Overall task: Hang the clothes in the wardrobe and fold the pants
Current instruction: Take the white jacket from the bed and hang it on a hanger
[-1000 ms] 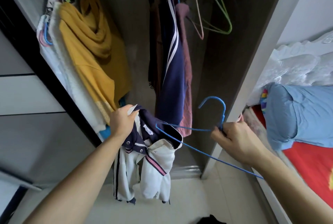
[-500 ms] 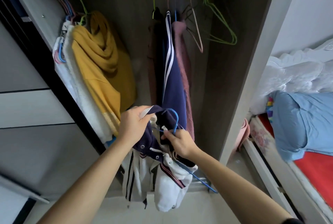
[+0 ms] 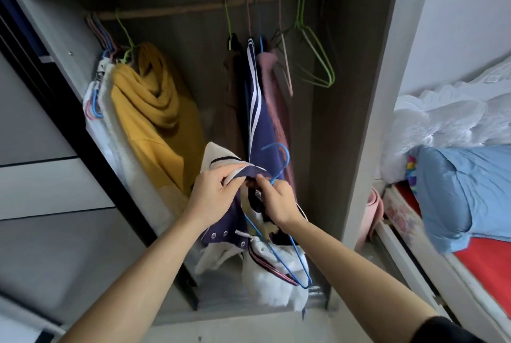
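A white and navy jacket (image 3: 265, 276) hangs in front of the open wardrobe (image 3: 367, 127). My left hand (image 3: 213, 193) grips its navy collar, lifting it. My right hand (image 3: 276, 199) pinches the neck of a blue wire hanger (image 3: 282, 160), just below its hook. The hanger's lower frame runs down across the jacket's front. The wooden rail (image 3: 193, 8) crosses the top of the wardrobe.
On the rail hang a mustard hoodie (image 3: 154, 110), white garments at the far left, a navy striped jacket (image 3: 257, 110), a pink garment and empty green hangers (image 3: 318, 61). A bed with a blue pillow (image 3: 464, 193) and a red sheet lies at the right.
My right hand has brought the blue hanger from the right over to the jacket's collar, and both hands have risen. The view has tilted up, showing the rail.
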The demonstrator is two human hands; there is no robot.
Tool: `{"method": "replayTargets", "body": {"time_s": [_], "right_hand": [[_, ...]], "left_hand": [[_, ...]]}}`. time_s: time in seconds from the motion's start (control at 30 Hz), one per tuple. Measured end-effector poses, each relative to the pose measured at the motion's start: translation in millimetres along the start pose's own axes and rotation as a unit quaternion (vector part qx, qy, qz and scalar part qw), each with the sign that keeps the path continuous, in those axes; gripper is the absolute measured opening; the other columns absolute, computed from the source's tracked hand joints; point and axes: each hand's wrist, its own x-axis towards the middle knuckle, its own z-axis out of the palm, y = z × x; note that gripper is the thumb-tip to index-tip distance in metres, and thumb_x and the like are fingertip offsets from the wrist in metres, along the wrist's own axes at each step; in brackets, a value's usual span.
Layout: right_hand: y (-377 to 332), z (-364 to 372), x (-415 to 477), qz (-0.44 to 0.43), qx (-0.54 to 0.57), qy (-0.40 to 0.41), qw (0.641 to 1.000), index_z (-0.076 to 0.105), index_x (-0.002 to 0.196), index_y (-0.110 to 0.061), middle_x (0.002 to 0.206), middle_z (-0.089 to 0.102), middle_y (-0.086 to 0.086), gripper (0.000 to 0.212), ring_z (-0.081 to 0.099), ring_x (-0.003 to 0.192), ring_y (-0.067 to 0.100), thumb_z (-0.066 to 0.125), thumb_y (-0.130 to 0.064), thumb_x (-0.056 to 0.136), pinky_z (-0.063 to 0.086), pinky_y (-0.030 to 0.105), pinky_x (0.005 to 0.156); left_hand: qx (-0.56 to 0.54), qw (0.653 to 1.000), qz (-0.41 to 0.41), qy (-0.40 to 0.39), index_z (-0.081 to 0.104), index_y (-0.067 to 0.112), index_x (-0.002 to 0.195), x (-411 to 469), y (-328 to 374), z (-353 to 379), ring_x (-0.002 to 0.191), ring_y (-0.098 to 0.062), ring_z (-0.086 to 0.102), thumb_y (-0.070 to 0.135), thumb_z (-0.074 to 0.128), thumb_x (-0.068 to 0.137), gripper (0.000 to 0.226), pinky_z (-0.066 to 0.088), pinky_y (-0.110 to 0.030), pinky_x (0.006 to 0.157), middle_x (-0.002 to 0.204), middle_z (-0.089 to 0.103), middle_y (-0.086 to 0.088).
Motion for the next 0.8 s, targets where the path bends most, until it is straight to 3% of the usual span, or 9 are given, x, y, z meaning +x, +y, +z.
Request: {"method": "replayTargets", "body": {"time_s": [0.07, 0.13, 0.23, 0.33, 0.43, 0.5, 0.6, 0.7, 0.8], "right_hand": [[-16.6, -10.6, 3.9, -0.003, 0.064, 0.029, 0.998, 0.059, 0.065, -0.004, 0.058, 0.046, 0.002, 0.037, 0.038, 0.053, 0.008, 0.051, -0.015, 0.1, 0.034, 0.025, 0.052], [-33.8, -17.7, 5.0, -0.032, 0.092, 0.012, 0.995, 0.071, 0.068, -0.004, 0.055, 0.051, 0.004, 0.034, 0.041, 0.053, 0.013, 0.052, -0.012, 0.095, 0.036, 0.023, 0.049], [-50.7, -27.4, 5.5, -0.082, 0.081, -0.019, 0.993, 0.071, 0.056, -0.018, 0.045, 0.048, -0.003, 0.038, 0.044, 0.049, 0.023, 0.05, -0.018, 0.088, 0.036, 0.029, 0.045], [-61.4, -37.6, 10.7, -0.105, 0.102, -0.009, 0.989, 0.068, 0.063, -0.007, 0.041, 0.041, 0.001, 0.041, 0.042, 0.045, 0.03, 0.045, -0.017, 0.095, 0.032, 0.031, 0.044], [-62.6, -43.9, 18.2, -0.192, -0.005, 0.103, 0.976, 0.062, 0.068, -0.017, 0.056, 0.051, -0.004, 0.037, 0.054, 0.058, 0.021, 0.046, -0.038, 0.093, 0.04, 0.035, 0.056], [-55.9, -51.0, 17.2, -0.271, -0.15, 0.211, 0.927, 0.062, 0.092, -0.023, 0.089, 0.059, -0.006, 0.021, 0.058, 0.084, 0.014, 0.054, -0.043, 0.092, 0.046, 0.035, 0.075], [-36.0, -63.4, 1.5, -0.406, -0.266, 0.287, 0.826, 0.059, 0.118, -0.012, 0.121, 0.052, 0.005, 0.039, 0.052, 0.115, 0.023, 0.066, -0.035, 0.087, 0.037, 0.034, 0.095], [4.7, -70.1, -15.6, -0.508, -0.324, 0.18, 0.778, 0.062, 0.109, -0.01, 0.105, 0.058, 0.008, 0.028, 0.059, 0.094, 0.029, 0.069, -0.027, 0.087, 0.045, 0.041, 0.078], [52.3, -74.6, -20.2, -0.454, -0.385, -0.041, 0.803, 0.065, 0.11, -0.01, 0.102, 0.059, 0.006, 0.024, 0.059, 0.087, 0.027, 0.062, -0.026, 0.091, 0.051, 0.042, 0.069]], "left_hand": [[0.099, 0.992, 0.071, 0.026, 0.072, 0.025, 0.115, 15.5, -6.0, -8.8, 0.106, -0.007, 0.055, 0.033, 0.065, 0.085, 0.032, 0.044, -0.022, 0.096, 0.108, 0.056, 0.014], [0.245, 0.962, 0.124, 0.011, 0.063, 0.022, 0.129, 35.9, -17.3, -18.7, 0.124, -0.024, 0.047, 0.052, 0.062, 0.078, 0.059, 0.04, -0.041, 0.106, 0.131, 0.051, -0.001], [0.355, 0.919, 0.163, -0.043, 0.053, 0.019, 0.138, 66.1, -23.7, -34.6, 0.141, -0.03, 0.035, 0.072, 0.054, 0.073, 0.084, 0.018, -0.052, 0.117, 0.144, 0.048, -0.009], [0.376, 0.882, 0.283, 0.02, 0.061, 0.01, 0.089, 91.2, -13.2, -44.9, 0.087, -0.032, 0.053, 0.074, 0.048, 0.085, 0.066, 0.039, -0.046, 0.092, 0.084, 0.055, -0.008], [0.392, 0.854, 0.337, 0.055, 0.049, 0.009, 0.072, 109.2, 2.8, -50.6, 0.067, -0.028, 0.042, 0.075, 0.039, 0.09, 0.069, 0.033, -0.042, 0.066, 0.069, 0.042, -0.009], [0.406, 0.852, 0.325, 0.063, 0.048, 0.009, 0.069, 114.9, 0.7, -50.4, 0.066, -0.028, 0.043, 0.077, 0.035, 0.089, 0.072, 0.03, -0.041, 0.063, 0.067, 0.042, -0.009], [0.42, 0.86, 0.279, 0.083, 0.048, 0.011, 0.065, 116.5, -10.4, -49.3, 0.065, -0.029, 0.047, 0.079, 0.039, 0.085, 0.072, 0.031, -0.041, 0.062, 0.063, 0.042, -0.009], [0.423, 0.874, 0.211, 0.113, 0.047, 0.012, 0.061, 115.1, -19.2, -47.4, 0.066, -0.03, 0.049, 0.074, 0.053, 0.078, 0.065, 0.034, -0.042, 0.064, 0.06, 0.043, -0.009], [0.411, 0.887, 0.157, 0.138, 0.048, 0.012, 0.06, 114.5, -19.7, -47.4, 0.068, -0.031, 0.049, 0.071, 0.058, 0.072, 0.062, 0.033, -0.042, 0.067, 0.06, 0.046, -0.01]]}}
